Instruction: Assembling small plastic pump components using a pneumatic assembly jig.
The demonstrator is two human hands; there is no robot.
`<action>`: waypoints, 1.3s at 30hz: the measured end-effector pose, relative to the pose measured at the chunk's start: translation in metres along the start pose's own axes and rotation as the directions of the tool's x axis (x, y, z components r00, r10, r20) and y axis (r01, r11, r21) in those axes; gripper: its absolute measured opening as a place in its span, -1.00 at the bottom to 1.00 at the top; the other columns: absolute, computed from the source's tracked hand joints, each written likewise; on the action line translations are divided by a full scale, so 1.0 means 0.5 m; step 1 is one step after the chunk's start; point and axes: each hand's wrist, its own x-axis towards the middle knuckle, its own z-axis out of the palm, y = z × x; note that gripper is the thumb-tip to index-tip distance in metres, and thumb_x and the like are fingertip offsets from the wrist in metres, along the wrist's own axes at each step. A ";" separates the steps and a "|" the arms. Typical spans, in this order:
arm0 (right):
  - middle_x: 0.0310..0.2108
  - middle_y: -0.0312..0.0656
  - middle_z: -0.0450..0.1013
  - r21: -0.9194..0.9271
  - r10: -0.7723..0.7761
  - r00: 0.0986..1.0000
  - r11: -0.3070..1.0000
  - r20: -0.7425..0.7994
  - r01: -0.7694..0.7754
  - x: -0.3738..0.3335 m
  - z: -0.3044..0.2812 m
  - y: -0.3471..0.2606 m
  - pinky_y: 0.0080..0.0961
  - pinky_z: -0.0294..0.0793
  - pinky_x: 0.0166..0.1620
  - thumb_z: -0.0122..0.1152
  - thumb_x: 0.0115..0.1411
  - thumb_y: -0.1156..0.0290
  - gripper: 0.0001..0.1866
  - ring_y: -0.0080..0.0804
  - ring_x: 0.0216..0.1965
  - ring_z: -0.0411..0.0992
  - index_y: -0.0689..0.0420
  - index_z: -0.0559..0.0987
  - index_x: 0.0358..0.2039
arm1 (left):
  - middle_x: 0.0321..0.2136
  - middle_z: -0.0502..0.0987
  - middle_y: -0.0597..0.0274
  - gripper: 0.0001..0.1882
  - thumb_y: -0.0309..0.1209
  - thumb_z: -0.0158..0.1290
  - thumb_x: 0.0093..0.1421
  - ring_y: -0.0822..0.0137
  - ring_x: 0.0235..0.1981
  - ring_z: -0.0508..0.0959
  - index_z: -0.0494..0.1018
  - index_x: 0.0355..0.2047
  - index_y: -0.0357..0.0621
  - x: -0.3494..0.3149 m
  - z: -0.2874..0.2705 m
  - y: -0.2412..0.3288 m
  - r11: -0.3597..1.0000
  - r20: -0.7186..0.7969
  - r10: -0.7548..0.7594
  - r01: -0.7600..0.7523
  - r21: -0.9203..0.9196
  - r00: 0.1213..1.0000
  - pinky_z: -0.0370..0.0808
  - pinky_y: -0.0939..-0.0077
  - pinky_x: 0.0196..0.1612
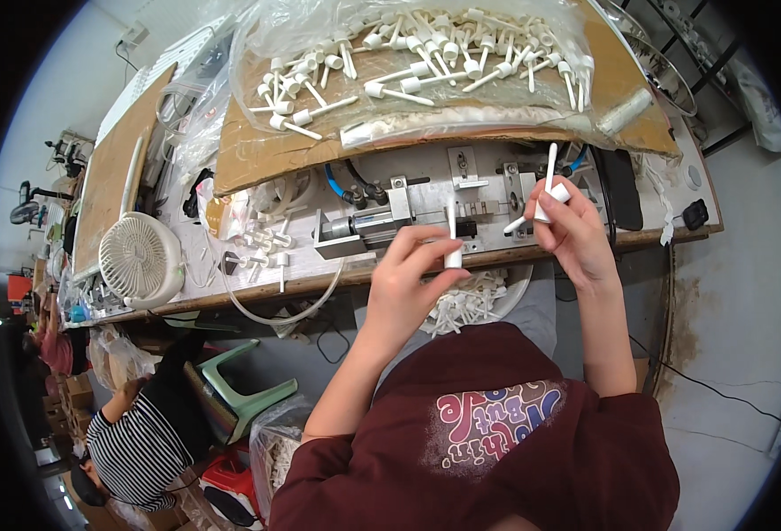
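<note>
My left hand [405,276] pinches a white cap with a thin stem [453,257] between thumb and fingers; its stem points up, in front of the metal fixture [368,228]. To the right, my right hand [576,237] is closed on two similar white caps with stems [551,166]. One stem stands upward from the fingers, and the other slants down to the left toward the fixture. Below my hands, a white basin [523,296] rests at my lap with many such pieces in it, partly hidden by my left hand and shirt.
A cardboard sheet [240,155] behind the fixture bears a heap of white caps with stems [443,49] on clear plastic. A white fan [141,259] stands at the left by loose pieces and a clear hose [288,320]. A green stool [247,389] and another person [147,442] are at lower left.
</note>
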 end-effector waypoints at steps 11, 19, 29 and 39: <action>-0.45 -0.20 0.51 -0.221 0.021 0.998 0.975 -0.061 -0.034 -0.056 0.023 0.021 -0.75 0.34 -0.60 0.30 0.18 0.53 -0.69 -0.65 -0.66 0.40 0.26 0.43 -0.09 | -0.09 0.61 0.28 -0.67 -0.46 0.28 -0.06 0.35 -0.52 0.58 0.60 -0.22 -0.13 0.008 0.068 -0.065 0.745 0.186 0.207 -0.278 0.607 0.961 0.44 0.51 -0.44; -0.47 -0.32 0.48 -0.358 -0.007 0.991 0.933 -0.135 -0.042 -0.060 0.019 0.045 -0.79 0.33 -0.55 0.47 -0.01 0.58 -0.56 -0.77 -0.57 0.38 0.20 0.41 -0.17 | -0.21 0.62 0.27 -0.63 -0.39 0.33 -0.07 0.33 -0.50 0.60 0.59 -0.20 -0.15 0.010 0.054 -0.061 0.825 0.172 0.183 -0.246 0.510 0.968 0.49 0.50 -0.44; -0.42 -0.29 0.49 -0.246 0.113 0.993 0.964 0.031 -0.102 -0.056 0.035 0.070 -0.74 0.43 -0.44 0.32 0.16 0.48 -0.83 -0.67 -0.47 0.45 0.22 0.51 -0.28 | -0.32 0.55 0.15 -0.66 -0.54 0.30 -0.02 0.27 -0.35 0.62 0.58 -0.18 -0.20 0.009 0.044 0.005 0.999 0.108 0.024 -0.027 0.027 0.994 0.57 0.46 -0.29; -0.02 0.09 0.42 -0.129 -0.256 0.965 0.956 0.062 0.262 -0.069 0.024 0.049 -0.39 0.46 0.03 -0.17 0.38 0.35 -0.57 -0.25 -0.03 0.49 0.40 0.38 0.11 | -0.09 0.61 0.24 -0.67 -0.41 0.28 -0.04 0.35 -0.49 0.59 0.61 -0.20 -0.12 0.004 0.063 -0.069 0.758 0.177 0.231 -0.291 0.583 0.957 0.45 0.50 -0.43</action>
